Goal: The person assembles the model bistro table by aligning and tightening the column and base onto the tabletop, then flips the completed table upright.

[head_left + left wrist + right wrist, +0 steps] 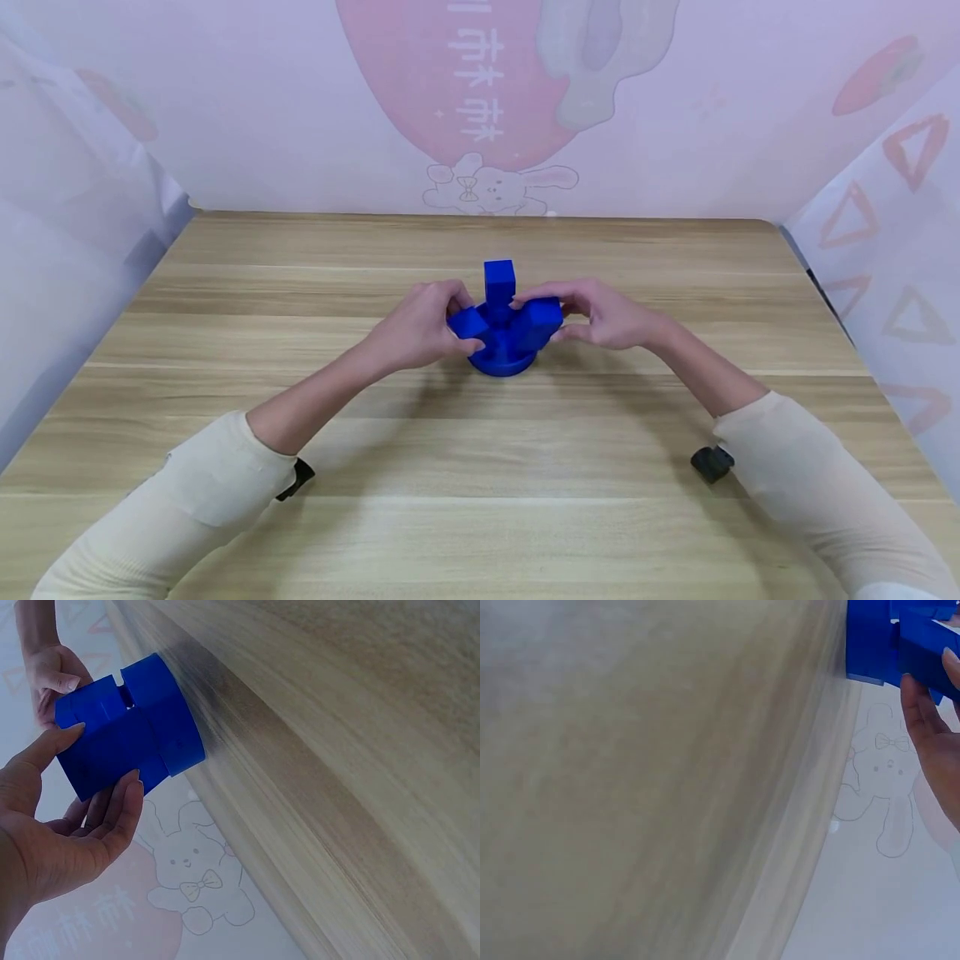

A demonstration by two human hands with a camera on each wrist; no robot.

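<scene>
A blue plastic piece with a round base (504,365) and block-shaped upright arms stands on the wooden table, a little beyond its middle. One squared arm (499,275) rises at the back. My left hand (427,327) pinches the left block (468,323) between thumb and fingers; the left wrist view shows the thumb on one face and the fingers on another. On the other side my right hand (611,317) holds the right block (542,320), fingers over its top and thumb low at its near side. Part of that grip is cut off in the right wrist view.
The wood-grain table (465,500) reaches back to a pale printed curtain (262,108) with a rabbit drawing. More curtain hangs at both sides. Small black devices (711,463) sit by the beige sleeves (810,483).
</scene>
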